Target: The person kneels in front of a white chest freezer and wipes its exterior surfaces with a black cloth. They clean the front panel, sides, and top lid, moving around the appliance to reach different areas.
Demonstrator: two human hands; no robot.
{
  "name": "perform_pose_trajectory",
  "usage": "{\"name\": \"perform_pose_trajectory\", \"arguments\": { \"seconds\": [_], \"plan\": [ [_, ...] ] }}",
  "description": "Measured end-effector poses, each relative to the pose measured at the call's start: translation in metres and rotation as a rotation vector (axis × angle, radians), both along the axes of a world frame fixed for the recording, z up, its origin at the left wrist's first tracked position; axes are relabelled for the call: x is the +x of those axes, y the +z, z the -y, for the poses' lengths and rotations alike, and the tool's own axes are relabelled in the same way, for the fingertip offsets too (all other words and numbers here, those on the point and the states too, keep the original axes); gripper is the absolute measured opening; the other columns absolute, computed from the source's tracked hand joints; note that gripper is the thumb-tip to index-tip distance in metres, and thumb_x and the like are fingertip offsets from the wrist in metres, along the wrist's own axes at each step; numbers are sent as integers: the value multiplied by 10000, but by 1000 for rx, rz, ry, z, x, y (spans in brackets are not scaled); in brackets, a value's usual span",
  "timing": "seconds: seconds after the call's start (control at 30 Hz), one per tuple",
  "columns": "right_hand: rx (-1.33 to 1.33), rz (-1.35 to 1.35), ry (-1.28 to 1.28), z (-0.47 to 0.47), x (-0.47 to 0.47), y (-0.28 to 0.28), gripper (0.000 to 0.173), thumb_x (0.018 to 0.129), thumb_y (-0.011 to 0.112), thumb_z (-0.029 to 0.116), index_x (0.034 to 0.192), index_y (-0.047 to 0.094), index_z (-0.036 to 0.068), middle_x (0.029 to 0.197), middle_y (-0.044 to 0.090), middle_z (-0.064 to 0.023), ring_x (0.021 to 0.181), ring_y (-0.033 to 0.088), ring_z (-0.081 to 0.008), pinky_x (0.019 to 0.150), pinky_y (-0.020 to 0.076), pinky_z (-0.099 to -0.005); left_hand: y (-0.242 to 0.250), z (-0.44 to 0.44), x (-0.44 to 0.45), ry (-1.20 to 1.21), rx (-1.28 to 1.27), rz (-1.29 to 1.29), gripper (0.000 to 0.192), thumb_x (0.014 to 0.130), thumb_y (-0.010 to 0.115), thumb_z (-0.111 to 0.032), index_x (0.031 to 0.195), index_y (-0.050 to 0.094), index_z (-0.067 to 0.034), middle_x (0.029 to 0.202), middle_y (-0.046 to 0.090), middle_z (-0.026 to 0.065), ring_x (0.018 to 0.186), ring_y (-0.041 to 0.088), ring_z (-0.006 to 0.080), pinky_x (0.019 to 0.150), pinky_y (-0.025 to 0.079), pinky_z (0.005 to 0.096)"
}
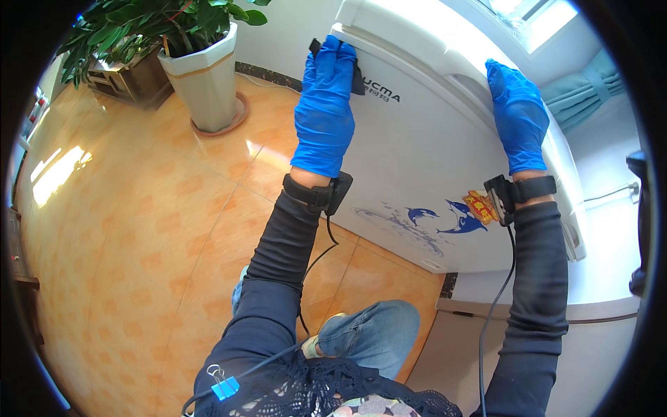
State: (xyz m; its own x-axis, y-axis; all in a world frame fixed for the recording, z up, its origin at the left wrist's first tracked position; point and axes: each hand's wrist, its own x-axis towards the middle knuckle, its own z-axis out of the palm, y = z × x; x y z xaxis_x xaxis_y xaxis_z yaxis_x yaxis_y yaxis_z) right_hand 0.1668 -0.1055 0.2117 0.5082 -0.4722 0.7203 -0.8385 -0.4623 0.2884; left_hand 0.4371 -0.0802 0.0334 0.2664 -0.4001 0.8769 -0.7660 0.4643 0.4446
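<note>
A white chest freezer (417, 151) fills the space before me, with a maker's mark and dolphin pictures on its front. My left hand (325, 104), in a blue glove, presses a dark cloth (358, 78) against the upper left of that front panel, just under the lid's edge. Most of the cloth is hidden behind the fingers. On the right, my other gloved hand, the right hand (518, 117), rests on the rim of the freezer lid (417, 26) near its recessed handle. Nothing shows in its grasp.
A leafy plant in a white pot (203, 78) stands on a saucer left of the freezer. Behind it sits a brown wooden cabinet (130, 78). A tied teal curtain (583, 96) hangs at right. Cables run from both wrist straps. Below right is a pale cabinet (469, 354).
</note>
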Motion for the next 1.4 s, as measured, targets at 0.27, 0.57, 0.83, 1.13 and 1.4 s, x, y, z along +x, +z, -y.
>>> {"name": "perform_pose_trajectory", "arguments": {
  "seconds": [0.27, 0.57, 0.83, 1.13, 1.4],
  "plan": [
    [0, 1, -25, -4, 4, 0, 386, 1060, 490, 396, 1186, 741, 130, 1132, 738, -140, 1034, 695, -341, 932, 540, -403, 12, -17, -66, -231, -108, -23, 644, 874, 550, 106, 1481, 529, -108, 1573, 448, 156, 1448, 427, 377, 1174, 409, 423],
    [32, 21, -70, -2, 8, 4, 380, 1051, 513, 400, 1158, 755, 128, 1135, 739, -140, 1025, 700, -343, 915, 545, -408, 19, -8, -31, -14, -172, 53, 589, 849, 602, 55, 1416, 576, -102, 1470, 532, 122, 1339, 511, 356, 1090, 480, 414],
    [1, 29, -17, -5, 7, 1, 371, 1048, 525, 399, 1143, 758, 127, 1117, 741, -139, 1028, 701, -335, 912, 545, -409, 8, -1, -15, 15, -65, -18, 668, 817, 574, 112, 1455, 540, -84, 1537, 484, 133, 1378, 474, 385, 1125, 459, 429],
    [20, -31, -109, -10, 15, 7, 293, 1039, 536, 301, 1201, 731, 155, 1174, 726, -128, 1046, 694, -335, 941, 549, -408, 13, -38, -110, -240, 90, 240, 496, 962, 607, -137, 1453, 539, -143, 1524, 493, 80, 1403, 470, 261, 1156, 423, 359],
    [-43, -12, -24, -8, 13, 4, 332, 1030, 546, 378, 1111, 759, 135, 1080, 741, -135, 985, 692, -353, 856, 554, -433, 11, -2, -13, -3, -101, -26, 648, 819, 579, 117, 1434, 573, -87, 1488, 529, 141, 1321, 525, 389, 1106, 469, 418]
  ]
}}
